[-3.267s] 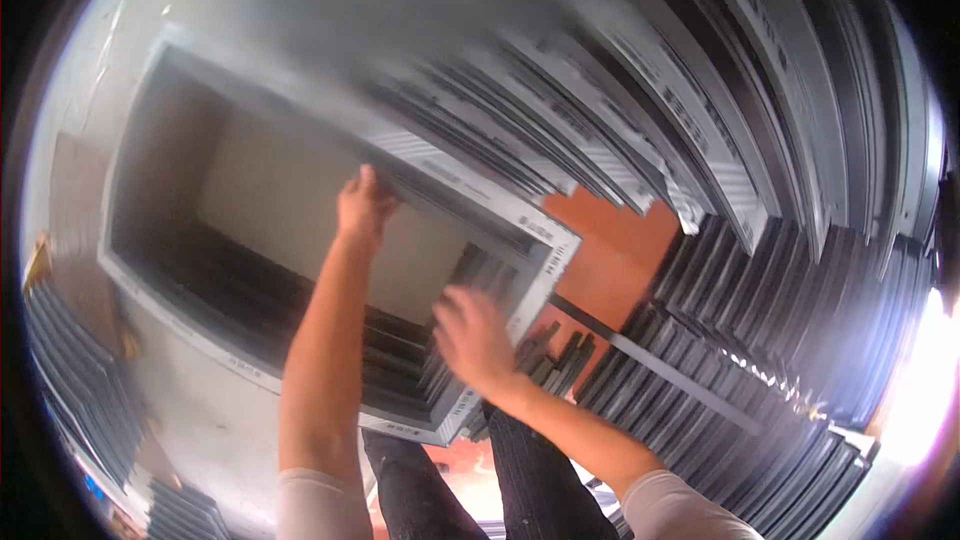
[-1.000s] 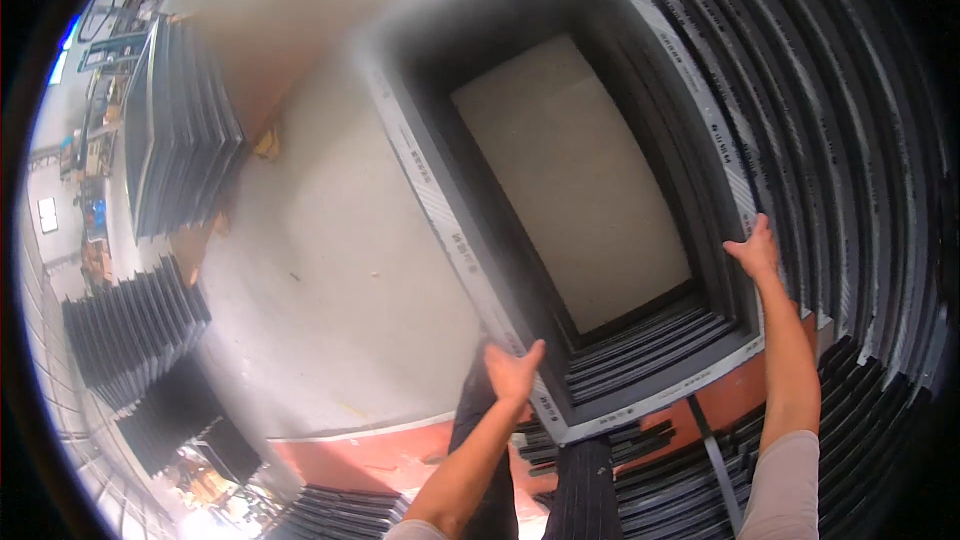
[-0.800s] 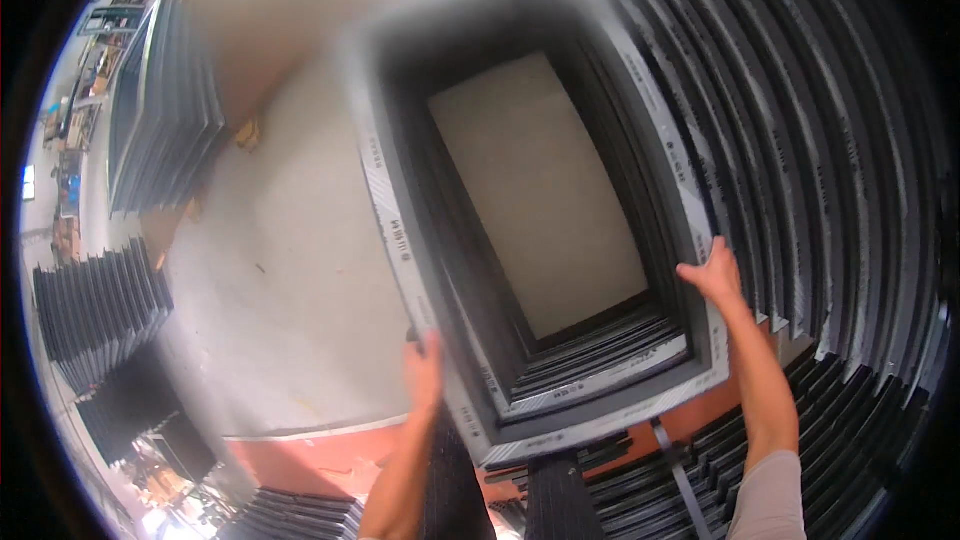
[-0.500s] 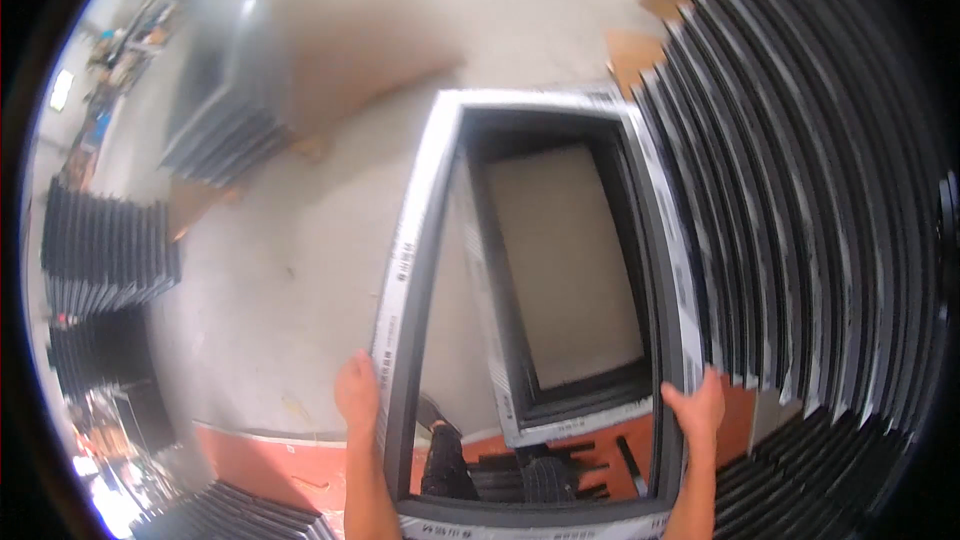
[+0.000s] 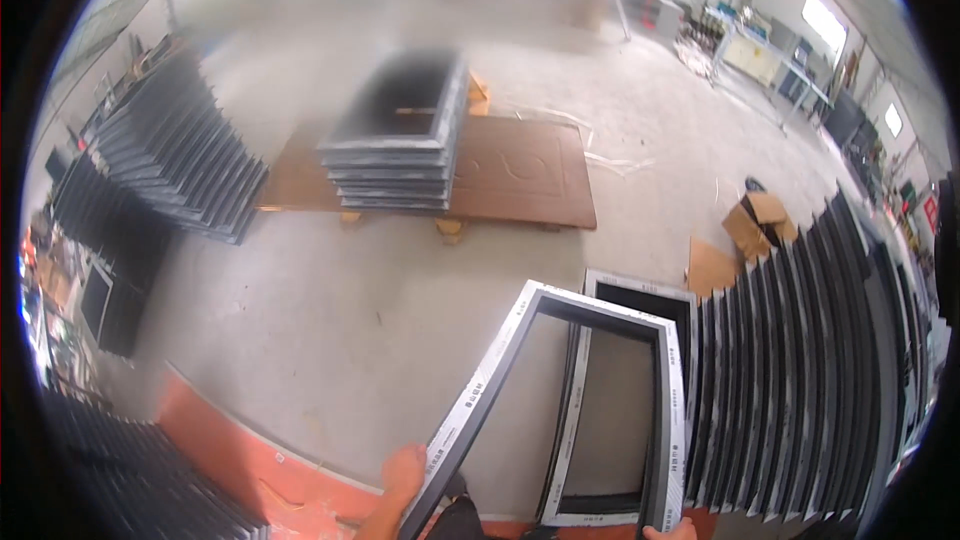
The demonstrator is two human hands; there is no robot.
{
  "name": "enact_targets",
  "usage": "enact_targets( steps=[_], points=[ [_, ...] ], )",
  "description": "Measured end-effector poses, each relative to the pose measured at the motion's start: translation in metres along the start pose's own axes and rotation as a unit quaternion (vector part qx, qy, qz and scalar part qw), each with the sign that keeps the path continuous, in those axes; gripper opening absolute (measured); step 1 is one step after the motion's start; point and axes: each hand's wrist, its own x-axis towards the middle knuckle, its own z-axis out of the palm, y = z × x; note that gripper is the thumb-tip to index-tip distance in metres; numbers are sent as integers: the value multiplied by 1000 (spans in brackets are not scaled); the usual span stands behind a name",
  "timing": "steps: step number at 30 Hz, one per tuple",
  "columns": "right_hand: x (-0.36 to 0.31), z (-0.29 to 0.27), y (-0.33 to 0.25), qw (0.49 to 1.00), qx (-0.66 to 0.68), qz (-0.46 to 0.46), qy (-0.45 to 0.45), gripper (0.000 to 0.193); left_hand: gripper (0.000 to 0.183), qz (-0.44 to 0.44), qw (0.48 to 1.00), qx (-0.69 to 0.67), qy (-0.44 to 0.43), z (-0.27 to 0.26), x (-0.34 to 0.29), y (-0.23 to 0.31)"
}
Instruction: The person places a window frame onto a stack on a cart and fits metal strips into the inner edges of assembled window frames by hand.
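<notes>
I hold a dark rectangular window frame (image 5: 478,390) with white printed film on its faces, tilted in front of me. My left hand (image 5: 403,475) is closed around its left bar near the bottom. At the lower edge of the picture, my right hand (image 5: 672,530) grips the right bar, mostly cut off from view. Through the opening shows a second dark frame (image 5: 570,430) of the same kind, standing just beyond, beside the row of upright frames (image 5: 790,390) on the right.
A pile of frames (image 5: 390,175) rests on a brown panel (image 5: 530,180) ahead. More frames (image 5: 185,165) stand at the left. An opened cardboard box (image 5: 755,225) lies beyond the right row. Orange sheeting (image 5: 225,445) covers floor at lower left.
My view has lifted, bringing more of the room into sight. The held frame and both hands now appear lower, and the frame leans more to the right. Both hands keep their grip.
</notes>
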Motion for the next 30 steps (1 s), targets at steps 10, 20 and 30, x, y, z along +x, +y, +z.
enact_targets(
  steps=[10, 20, 30],
  points=[
    [27, -4, -132, 960, 129, -146, 199, 68, 41, -52, 984, -47, 166, -172, 40, -37],
    [80, -112, -355, 930, 209, -223, 202, 67, 43, -32, 963, -44, 266, -306, 206, -15],
    [86, -207, -619, 921, 155, -303, 189, 71, 40, -87, 939, -95, 318, -425, 386, -53]
  ],
)
